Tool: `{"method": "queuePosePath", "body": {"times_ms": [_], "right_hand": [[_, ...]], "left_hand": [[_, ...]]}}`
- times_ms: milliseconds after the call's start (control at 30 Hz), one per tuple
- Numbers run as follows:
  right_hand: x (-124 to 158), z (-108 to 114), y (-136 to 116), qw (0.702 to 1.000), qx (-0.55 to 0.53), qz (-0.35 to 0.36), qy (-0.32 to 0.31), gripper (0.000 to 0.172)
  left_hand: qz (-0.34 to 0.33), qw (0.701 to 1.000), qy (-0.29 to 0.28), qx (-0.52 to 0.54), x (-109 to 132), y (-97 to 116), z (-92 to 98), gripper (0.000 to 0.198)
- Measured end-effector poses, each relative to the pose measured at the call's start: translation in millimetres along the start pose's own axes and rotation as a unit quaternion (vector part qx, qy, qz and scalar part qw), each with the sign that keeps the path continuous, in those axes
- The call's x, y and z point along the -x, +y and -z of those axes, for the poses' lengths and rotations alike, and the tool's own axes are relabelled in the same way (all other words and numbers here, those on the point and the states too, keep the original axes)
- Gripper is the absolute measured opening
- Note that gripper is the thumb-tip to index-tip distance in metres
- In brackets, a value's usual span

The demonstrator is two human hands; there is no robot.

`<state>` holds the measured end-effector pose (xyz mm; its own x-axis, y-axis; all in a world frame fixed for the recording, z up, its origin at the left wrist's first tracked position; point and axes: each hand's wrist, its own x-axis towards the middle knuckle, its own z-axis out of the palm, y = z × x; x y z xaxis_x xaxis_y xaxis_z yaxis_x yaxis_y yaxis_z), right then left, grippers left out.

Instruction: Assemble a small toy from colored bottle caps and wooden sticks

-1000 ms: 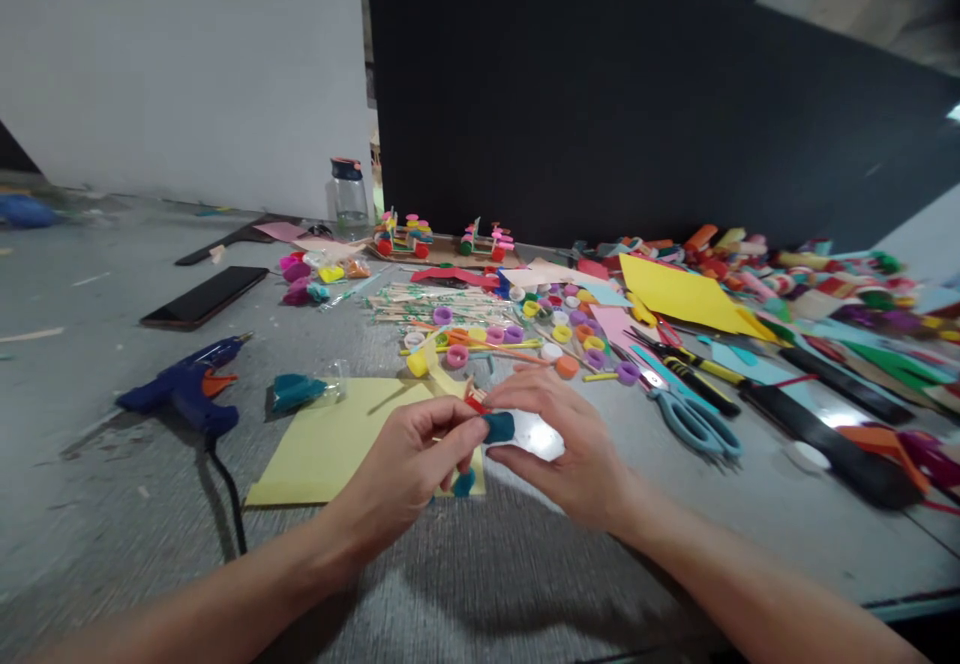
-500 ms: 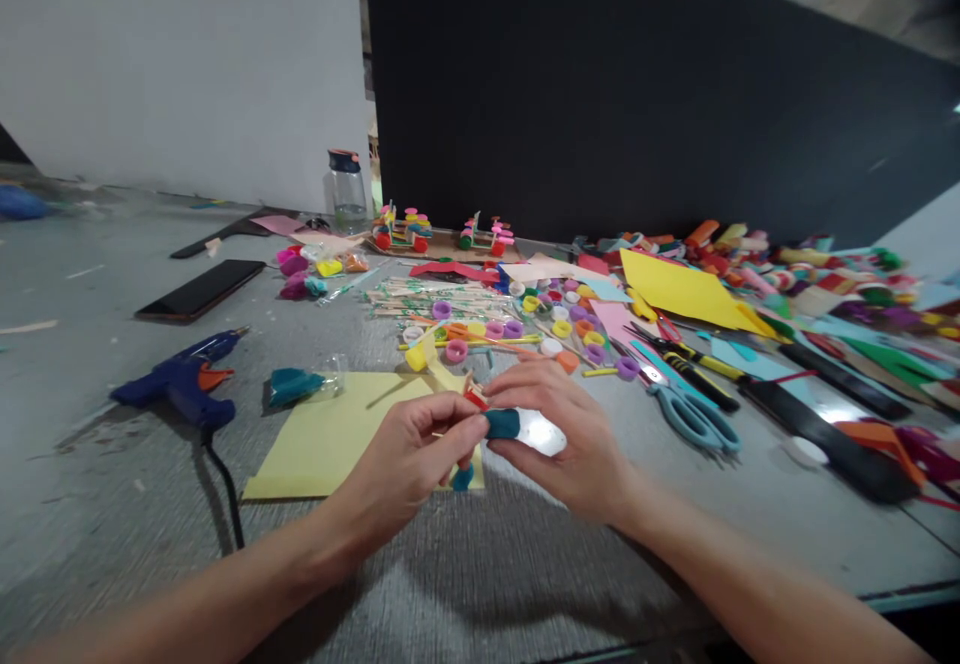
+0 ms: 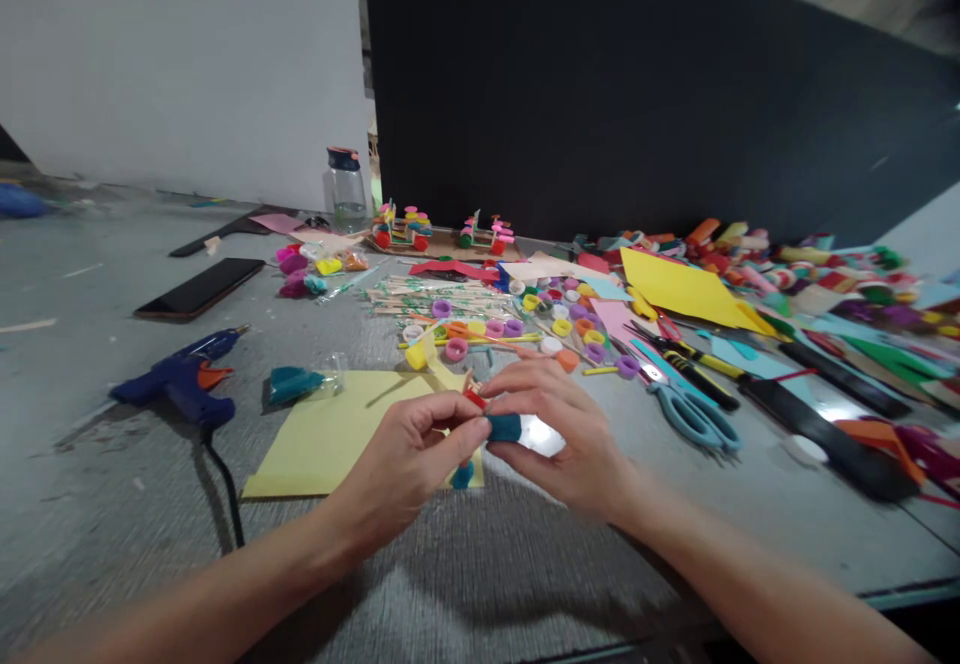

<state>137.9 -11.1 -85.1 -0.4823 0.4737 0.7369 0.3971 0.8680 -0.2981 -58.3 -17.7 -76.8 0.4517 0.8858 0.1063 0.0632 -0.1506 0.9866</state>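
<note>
Both my hands meet above the front edge of a yellow paper sheet [image 3: 322, 429]. My left hand [image 3: 405, 459] is closed in a pinch on a small craft piece of thin wooden sticks with a red bit [image 3: 472, 396]. My right hand [image 3: 566, 439] is closed on a teal bottle cap [image 3: 504, 427] pressed against that piece. A second teal cap [image 3: 463, 475] shows just below my left fingers. How the parts join is hidden by my fingers.
A blue glue gun [image 3: 180, 379] with its black cord lies at the left, a teal scrap [image 3: 292, 382] beside it. Coloured caps [image 3: 517, 329], wooden sticks [image 3: 427, 299], scissors [image 3: 686, 409], a phone [image 3: 201, 289], a jar [image 3: 346, 189] and small finished models [image 3: 405, 229] lie beyond.
Almost nothing differs: my hands stay together on the small piece, and my right fingers have shifted slightly on the teal cap.
</note>
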Motion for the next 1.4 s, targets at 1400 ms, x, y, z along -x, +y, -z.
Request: {"method": "queuePosePath", "body": {"times_ms": [1400], "right_hand": [[-2,1,-2,0.968,-0.149,-0.203,-0.005,0.005]], "left_hand": [[-0.056,0.995,0.073,-0.034,1,-13,-2.0,0.013]]}}
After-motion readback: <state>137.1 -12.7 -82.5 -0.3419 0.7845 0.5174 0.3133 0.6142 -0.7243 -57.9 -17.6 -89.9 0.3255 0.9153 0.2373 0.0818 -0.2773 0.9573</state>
